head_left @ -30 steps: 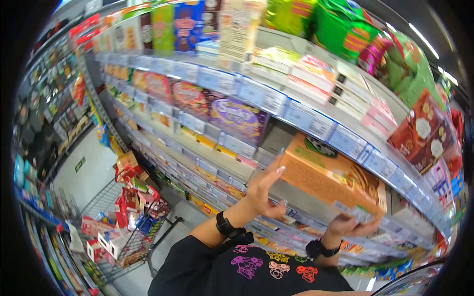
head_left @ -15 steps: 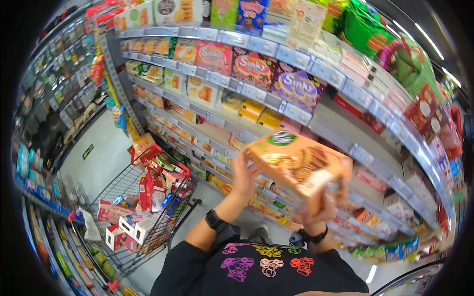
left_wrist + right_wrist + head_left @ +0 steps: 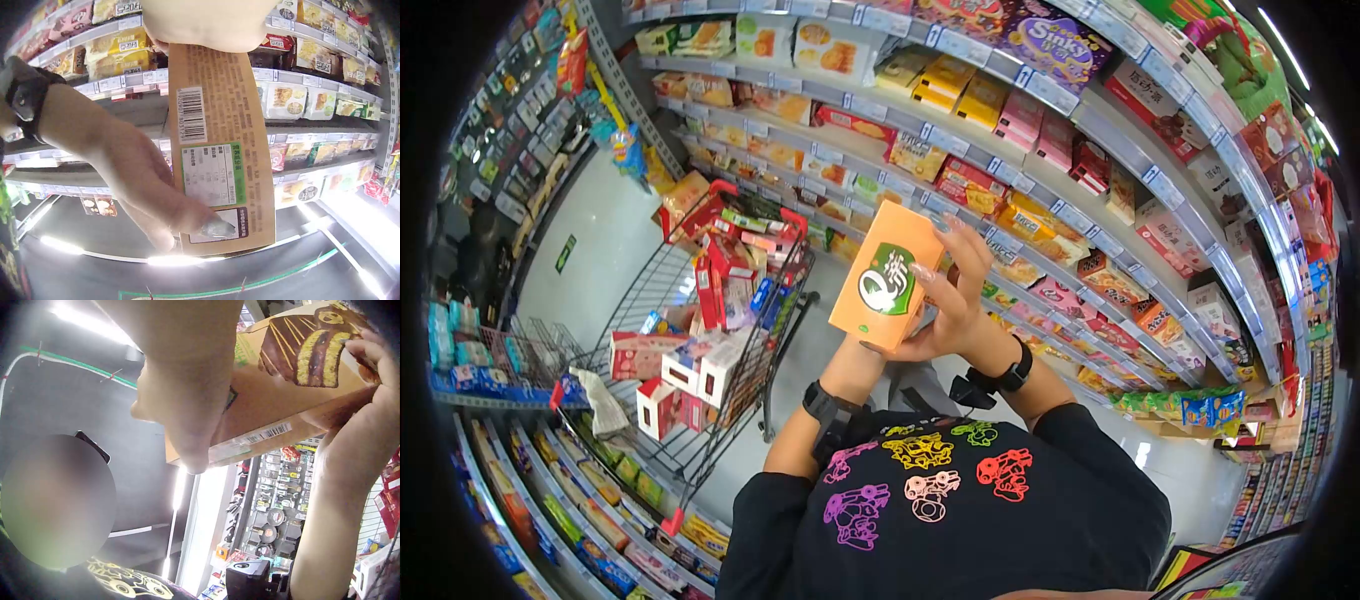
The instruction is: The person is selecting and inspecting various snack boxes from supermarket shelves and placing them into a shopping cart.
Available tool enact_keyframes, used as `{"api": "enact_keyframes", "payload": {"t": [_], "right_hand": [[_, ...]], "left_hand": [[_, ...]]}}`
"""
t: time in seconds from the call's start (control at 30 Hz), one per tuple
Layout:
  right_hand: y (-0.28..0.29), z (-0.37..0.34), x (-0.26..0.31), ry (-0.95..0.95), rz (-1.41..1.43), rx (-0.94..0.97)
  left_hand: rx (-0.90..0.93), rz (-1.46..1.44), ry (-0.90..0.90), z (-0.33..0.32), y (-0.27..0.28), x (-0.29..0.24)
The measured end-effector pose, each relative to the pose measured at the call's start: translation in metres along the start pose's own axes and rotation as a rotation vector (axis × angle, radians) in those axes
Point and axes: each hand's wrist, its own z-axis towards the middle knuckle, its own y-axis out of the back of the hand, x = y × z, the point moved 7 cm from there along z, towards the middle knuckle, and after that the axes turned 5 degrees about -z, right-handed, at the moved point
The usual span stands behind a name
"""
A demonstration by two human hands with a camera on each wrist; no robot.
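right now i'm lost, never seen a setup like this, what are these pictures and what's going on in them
There is no robot here: a person wears one camera on the head and one on each wrist. The head picture looks down at the box; each wrist picture shows it close up. The left hand and right hand grip it together. Packaged goods line the shelves, and to the person's left a trolley holds more packs.

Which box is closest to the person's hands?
The orange box with the green label: the left hand and right hand grip it, and they touch none of the others.
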Motion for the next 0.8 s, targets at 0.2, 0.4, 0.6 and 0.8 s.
{"api": "enact_keyframes", "payload": {"t": [0.2, 0.4, 0.6, 0.8], "right_hand": [[-0.010, 0.005, 0.009, 0.027, 0.022, 0.007], [0.017, 0.003, -0.048, -0.277, 0.269, -0.167], [-0.009, -0.046, -0.097, -0.964, 1.317, -0.458], [-0.050, -0.074, -0.108, -1.234, 1.676, -0.393]], "left_hand": [[-0.138, 0.627, -0.549, -0.040, 0.007, -0.047], [-0.139, 0.773, -1.228, -0.108, -0.082, -0.113], [0.091, 1.344, -1.533, -0.153, -0.158, -0.086], [0.386, 1.691, -1.688, -0.156, -0.169, -0.060]]}}
